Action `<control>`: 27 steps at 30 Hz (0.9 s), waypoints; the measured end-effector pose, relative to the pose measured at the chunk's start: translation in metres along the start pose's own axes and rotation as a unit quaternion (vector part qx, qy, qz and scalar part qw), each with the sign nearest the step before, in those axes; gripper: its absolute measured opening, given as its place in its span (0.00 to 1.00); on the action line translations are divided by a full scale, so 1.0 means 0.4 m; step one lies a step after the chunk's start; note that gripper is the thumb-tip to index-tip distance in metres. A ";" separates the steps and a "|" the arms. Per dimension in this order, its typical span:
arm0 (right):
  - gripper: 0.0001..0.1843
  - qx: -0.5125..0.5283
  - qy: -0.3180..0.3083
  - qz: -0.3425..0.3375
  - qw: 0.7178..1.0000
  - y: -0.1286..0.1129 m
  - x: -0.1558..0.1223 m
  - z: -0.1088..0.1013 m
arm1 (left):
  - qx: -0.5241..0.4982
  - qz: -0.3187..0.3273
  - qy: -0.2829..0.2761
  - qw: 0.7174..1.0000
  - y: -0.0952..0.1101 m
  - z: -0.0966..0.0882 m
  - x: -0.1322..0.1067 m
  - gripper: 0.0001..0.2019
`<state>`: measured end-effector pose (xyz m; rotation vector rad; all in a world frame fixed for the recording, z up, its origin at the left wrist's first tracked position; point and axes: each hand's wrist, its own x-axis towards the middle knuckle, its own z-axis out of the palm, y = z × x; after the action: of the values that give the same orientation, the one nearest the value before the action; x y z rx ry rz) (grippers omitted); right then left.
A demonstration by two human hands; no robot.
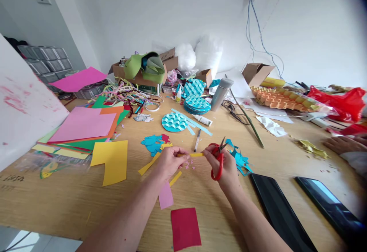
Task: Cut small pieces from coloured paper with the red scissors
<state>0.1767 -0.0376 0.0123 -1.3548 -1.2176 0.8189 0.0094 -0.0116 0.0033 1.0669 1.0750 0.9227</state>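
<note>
My left hand is closed in a pinch on a thin yellow paper strip held level above the wooden table. My right hand is wrapped round red-handled scissors, whose blades point up and right beside the strip's end. Tiny pink paper scraps lie under the hands. A longer yellow strip and a pink slip rest on the table below my left hand. A dark red rectangle lies near the front edge.
Yellow paper, a stack of coloured sheets, blue cut-outs and round blue pieces lie behind. Two dark phones or tablets sit at right. Another person's hand rests at far right. Boxes, a metal bottle and clutter line the wall.
</note>
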 end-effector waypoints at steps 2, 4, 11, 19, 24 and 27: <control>0.17 -0.005 0.020 0.007 1.000 0.000 0.004 -0.011 | 0.023 0.026 0.025 0.999 0.000 0.000 0.002 0.04; 0.18 -0.002 0.004 0.017 1.000 0.000 0.006 -0.017 | 0.057 0.074 0.049 0.994 -0.002 0.000 0.003 0.03; 0.15 0.088 -0.084 0.067 0.990 0.006 0.010 -0.007 | 0.175 0.268 0.066 0.945 -0.017 0.005 -0.009 0.06; 0.15 0.079 -0.074 0.037 0.993 -0.004 0.001 -0.005 | 0.146 0.280 0.085 0.945 -0.007 0.002 -0.011 0.06; 0.13 0.090 -0.090 0.032 0.991 0.003 0.000 -0.005 | 0.152 0.299 0.093 0.938 -0.010 0.003 -0.011 0.06; 0.13 0.086 -0.091 0.029 0.992 0.005 0.001 -0.005 | 0.151 0.297 0.095 0.938 -0.007 0.004 -0.013 0.06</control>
<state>0.1792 -0.0376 0.0107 -1.2010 -1.2205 1.0827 0.0100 -0.0177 0.0018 1.6354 1.0912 1.3914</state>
